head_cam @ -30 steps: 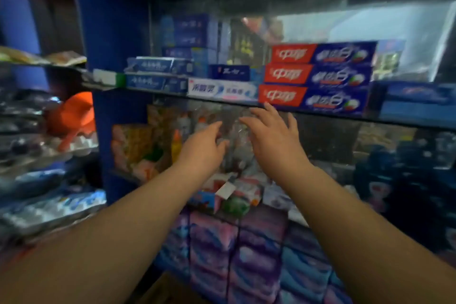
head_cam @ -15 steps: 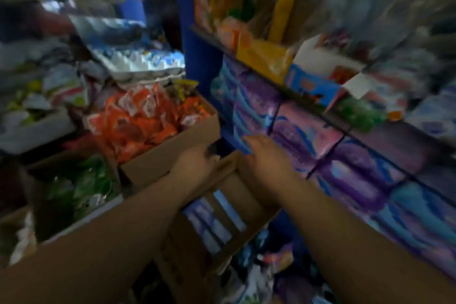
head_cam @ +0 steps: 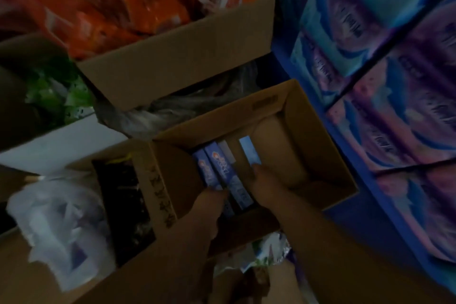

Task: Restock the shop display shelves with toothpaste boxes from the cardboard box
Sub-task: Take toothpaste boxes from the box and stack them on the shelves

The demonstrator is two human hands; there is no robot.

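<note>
An open cardboard box [head_cam: 308, 118] stands on the floor below me, its right half bare. Several blue toothpaste boxes [head_cam: 217, 163] lie side by side along its left side, with a paler blue one [head_cam: 249, 152] beside them. My left hand [head_cam: 209, 202] is inside the box, over the near ends of the blue toothpaste boxes. My right hand [head_cam: 269, 182] is in the box too, its fingertips at the near end of the paler box. The picture is dark and blurred, so neither grip shows.
A bigger carton [head_cam: 172, 61] of orange packets stands behind the box. Purple and blue packs [head_cam: 370, 81] fill the blue shelving on the right. A white plastic bag [head_cam: 61, 224], green packets [head_cam: 54, 91] and a carton of dark goods [head_cam: 118, 205] crowd the left.
My view dropped from the toothpaste shelf down to the floor. Both hands came down from shelf height, passed the box rim and are now inside the cardboard box at the toothpaste boxes.
</note>
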